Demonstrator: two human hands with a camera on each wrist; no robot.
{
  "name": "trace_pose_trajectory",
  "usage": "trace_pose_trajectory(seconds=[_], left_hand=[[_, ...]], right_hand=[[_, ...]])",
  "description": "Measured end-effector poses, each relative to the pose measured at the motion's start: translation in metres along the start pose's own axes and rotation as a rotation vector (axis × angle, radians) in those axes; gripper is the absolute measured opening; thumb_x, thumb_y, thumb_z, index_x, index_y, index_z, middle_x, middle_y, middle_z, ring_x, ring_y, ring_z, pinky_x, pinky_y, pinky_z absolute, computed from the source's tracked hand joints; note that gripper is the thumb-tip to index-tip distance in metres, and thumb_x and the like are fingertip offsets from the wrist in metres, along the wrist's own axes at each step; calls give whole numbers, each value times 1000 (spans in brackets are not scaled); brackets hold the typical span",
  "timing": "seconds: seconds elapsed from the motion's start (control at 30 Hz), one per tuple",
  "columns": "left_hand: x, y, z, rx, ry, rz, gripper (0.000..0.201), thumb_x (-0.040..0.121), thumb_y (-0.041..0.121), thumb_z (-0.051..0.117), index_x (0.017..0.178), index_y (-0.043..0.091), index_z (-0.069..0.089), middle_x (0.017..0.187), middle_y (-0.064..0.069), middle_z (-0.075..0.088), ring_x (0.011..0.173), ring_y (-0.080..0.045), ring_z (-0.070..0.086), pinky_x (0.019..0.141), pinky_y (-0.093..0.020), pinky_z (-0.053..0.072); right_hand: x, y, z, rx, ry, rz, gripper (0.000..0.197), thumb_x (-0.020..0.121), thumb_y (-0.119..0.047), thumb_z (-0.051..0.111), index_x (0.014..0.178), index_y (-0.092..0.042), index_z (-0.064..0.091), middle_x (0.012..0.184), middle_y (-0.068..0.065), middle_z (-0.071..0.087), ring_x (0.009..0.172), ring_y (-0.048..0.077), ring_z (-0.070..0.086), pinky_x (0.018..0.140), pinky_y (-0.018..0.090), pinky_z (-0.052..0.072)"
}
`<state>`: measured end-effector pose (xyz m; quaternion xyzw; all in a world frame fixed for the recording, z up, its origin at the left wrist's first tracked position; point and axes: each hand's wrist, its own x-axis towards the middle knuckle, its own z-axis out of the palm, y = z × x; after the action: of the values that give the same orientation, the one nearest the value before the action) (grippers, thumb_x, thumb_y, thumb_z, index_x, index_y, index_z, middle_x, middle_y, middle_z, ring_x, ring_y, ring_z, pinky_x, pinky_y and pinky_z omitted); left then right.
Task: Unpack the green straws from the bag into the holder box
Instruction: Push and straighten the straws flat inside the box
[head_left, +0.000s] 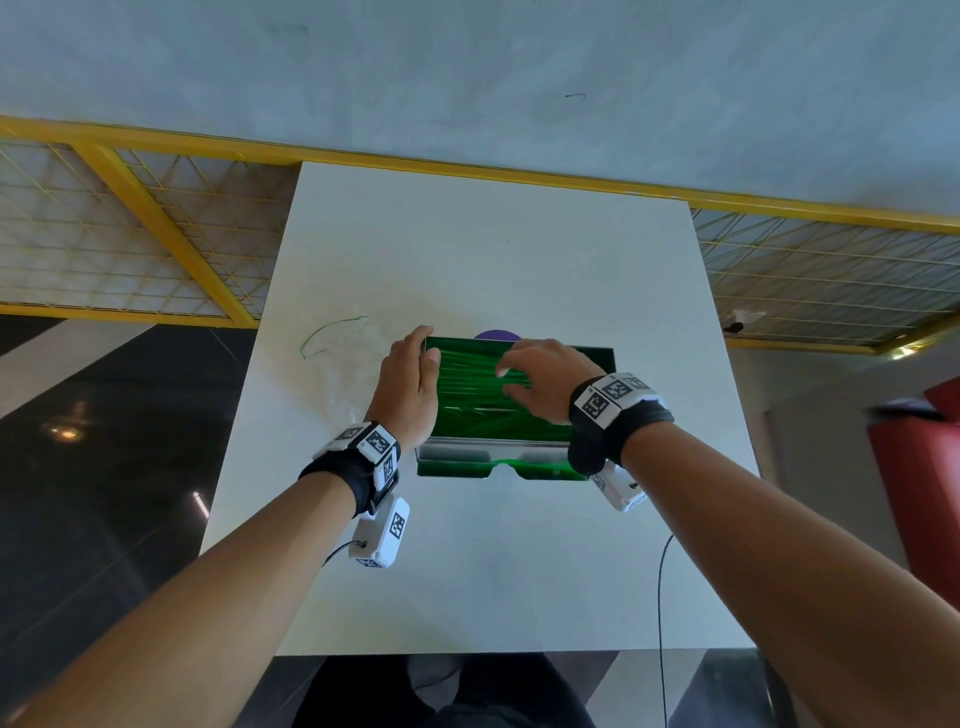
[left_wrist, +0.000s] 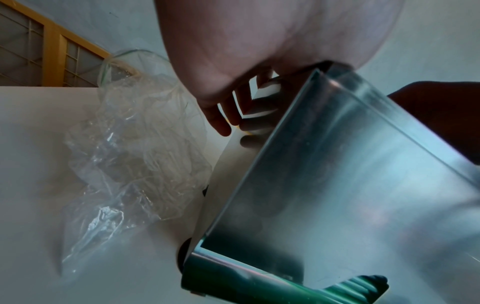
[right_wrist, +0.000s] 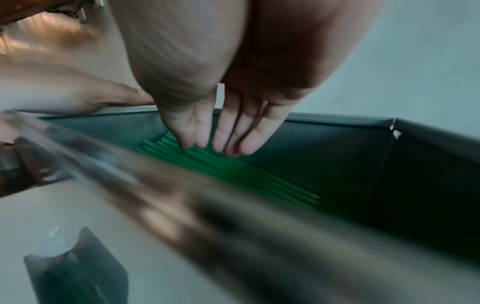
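From the head view, my left hand (head_left: 410, 387) lies flat, fingers straight, against the holder box (head_left: 602, 358) on its left wall, while my right hand (head_left: 540, 376) hovers over the green straws (head_left: 467, 384) inside, fingers loosely spread and holding nothing. If I press unevenly, I judge straws could cross or jam the dispensing slot nearest my wrists. A purple thing beyond my fingers is mostly hidden.

In the left wrist view, the empty bag (left_wrist: 135, 156) lies crumpled just left of my hand; a careless sweep could drag it off the bench (left_wrist: 39, 144).

In the right wrist view, my fingertips (right_wrist: 228, 144) reach the straws; the near wall is blurred.
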<state>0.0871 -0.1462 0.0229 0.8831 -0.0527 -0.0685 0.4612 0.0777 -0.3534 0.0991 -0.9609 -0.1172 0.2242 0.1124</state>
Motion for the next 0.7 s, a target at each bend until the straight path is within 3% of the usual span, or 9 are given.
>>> trace_pose_trajectory(seconds=[0.07, 0.13, 0.33, 0.53, 0.63, 0.7], left_hand=[[0, 0, 0, 3, 0, 0, 44, 106, 32, 29, 146, 16, 39, 135, -13, 51, 125, -26, 48, 102, -31, 35], [0, 0, 0, 8, -1, -1, 44, 106, 32, 28, 146, 16, 39, 136, -13, 50, 125, -27, 48, 103, -33, 36], [-1, 1, -1, -2, -1, -10, 44, 106, 32, 28, 146, 16, 39, 136, -12, 51, 126, -27, 47, 104, -34, 36], [0, 1, -1, 3, -4, -4, 44, 106, 32, 28, 146, 16, 39, 136, -12, 51, 125, -27, 47, 100, -30, 35], [-1, 1, -1, -3, -1, -7, 44, 106, 32, 29, 146, 16, 39, 138, -12, 50, 126, -27, 47, 104, -34, 36], [-1, 1, -1, -6, 4, -11, 44, 106, 32, 30, 146, 16, 39, 138, -13, 50, 127, -28, 47, 106, -36, 37]], right_hand=[[2, 2, 4, -49, -53, 18, 43, 97, -27, 60, 139, -25, 57, 148, -1, 54, 131, 24, 54, 108, 45, 46], [4, 3, 8, -68, -144, 45, 51, 97, -20, 62, 146, -26, 50, 154, 1, 47, 136, 27, 50, 111, 45, 43], [5, 5, 9, -88, -218, 37, 41, 96, -16, 60, 133, -33, 59, 135, 2, 62, 117, 26, 62, 95, 44, 55], [7, 5, 9, -108, -162, 89, 45, 98, -27, 60, 142, -23, 52, 140, 7, 55, 120, 32, 60, 97, 45, 53], [8, 2, 13, -187, -235, 101, 38, 99, -31, 57, 136, -25, 58, 136, 9, 58, 115, 33, 62, 90, 44, 55], [7, -1, 11, -213, -166, 66, 34, 100, -31, 55, 133, -24, 60, 134, 6, 58, 115, 31, 61, 87, 43, 53]])
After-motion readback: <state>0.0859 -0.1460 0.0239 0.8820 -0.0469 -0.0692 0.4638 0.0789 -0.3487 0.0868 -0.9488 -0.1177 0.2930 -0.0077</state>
